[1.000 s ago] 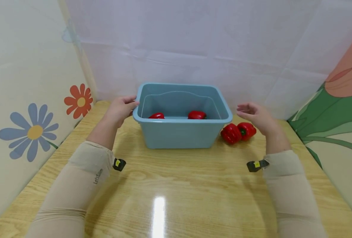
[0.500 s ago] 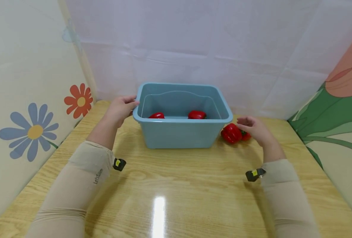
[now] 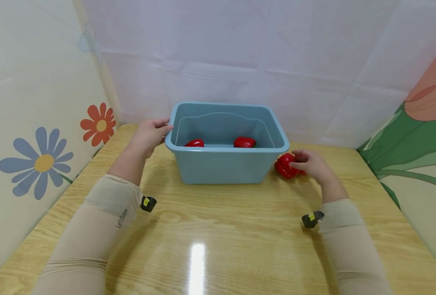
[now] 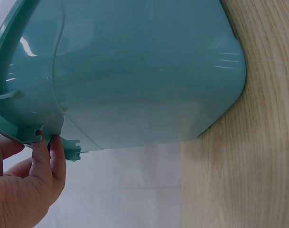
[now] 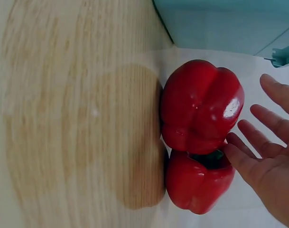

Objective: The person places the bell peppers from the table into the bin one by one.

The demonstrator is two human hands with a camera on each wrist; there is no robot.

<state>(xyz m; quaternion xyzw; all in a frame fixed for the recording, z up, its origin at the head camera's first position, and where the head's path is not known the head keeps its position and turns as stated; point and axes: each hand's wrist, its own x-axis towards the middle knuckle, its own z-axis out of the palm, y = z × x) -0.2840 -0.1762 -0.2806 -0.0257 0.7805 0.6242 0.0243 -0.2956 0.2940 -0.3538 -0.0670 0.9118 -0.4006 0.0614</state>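
Observation:
A light blue plastic bin (image 3: 221, 166) stands at the back of the table, with red bell peppers (image 3: 245, 142) (image 3: 194, 143) partly visible inside. My left hand (image 3: 147, 136) holds the bin's left rim; in the left wrist view its thumb and fingers (image 4: 41, 166) pinch the edge. To the right of the bin lie two more peppers, side by side and touching. The nearer-to-bin pepper (image 5: 201, 107) shows its lobes; the other pepper (image 5: 196, 183) shows a green stem. My right hand (image 3: 312, 164) hovers above these two, fingers spread, thumb close to the stem. Contact cannot be told.
The wood-grain table (image 3: 232, 229) extends in front of the bin. A white sheet (image 3: 218, 49) hangs right behind it. Flower-printed panels (image 3: 37, 102) flank both sides. A small black camera (image 3: 312, 219) sits on the right wrist.
My right hand has come down and slightly left, from above the peppers to just over them, covering much of the right one. The left hand and the bin keep their place.

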